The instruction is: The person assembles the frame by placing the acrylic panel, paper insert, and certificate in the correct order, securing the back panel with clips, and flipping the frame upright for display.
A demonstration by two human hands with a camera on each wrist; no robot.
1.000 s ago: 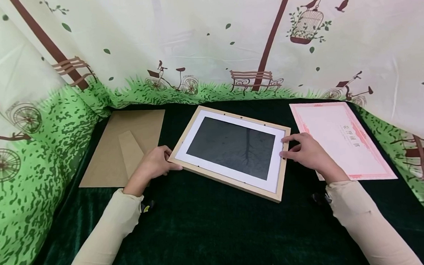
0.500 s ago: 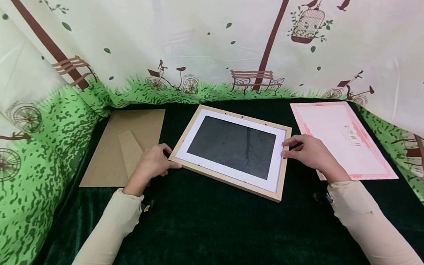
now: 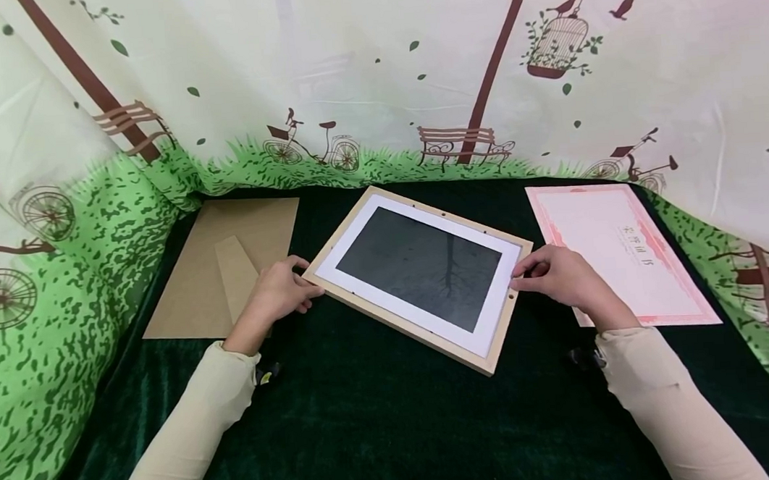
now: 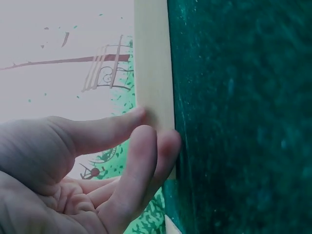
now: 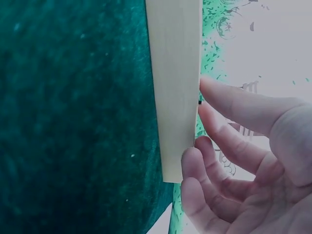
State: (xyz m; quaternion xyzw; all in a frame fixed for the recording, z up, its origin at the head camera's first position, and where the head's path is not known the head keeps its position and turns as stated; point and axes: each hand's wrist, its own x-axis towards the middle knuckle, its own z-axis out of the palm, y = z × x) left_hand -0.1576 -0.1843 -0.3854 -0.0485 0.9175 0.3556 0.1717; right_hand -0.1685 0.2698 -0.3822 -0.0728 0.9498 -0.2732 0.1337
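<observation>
A light wooden picture frame [image 3: 402, 322] lies turned at an angle on the dark green cloth, back side up, with a white mat [image 3: 373, 293] around a dark, glossy middle [image 3: 419, 271]. Small dark tabs show along its inner edge. My left hand [image 3: 279, 289] pinches the frame's left corner, thumb above the wood and fingertips against its outer side in the left wrist view. On the right edge, my right hand [image 3: 559, 278] grips the wood with thumb and index finger beside a small dark tab; its other fingers curl near the frame's end in the right wrist view.
A brown backing board [image 3: 187, 286] with a stand flap [image 3: 237, 266] lies at the left, partly behind the left hand. At the right is a pink-bordered paper certificate [image 3: 593, 229]. A printed curtain [image 3: 349, 68] surrounds the cloth-covered table [image 3: 394, 428].
The picture frame has turned slightly clockwise, its near corner swinging left and toward me. Both hands stay at its ends; the right fingers have drawn closer together. Board and certificate have not moved.
</observation>
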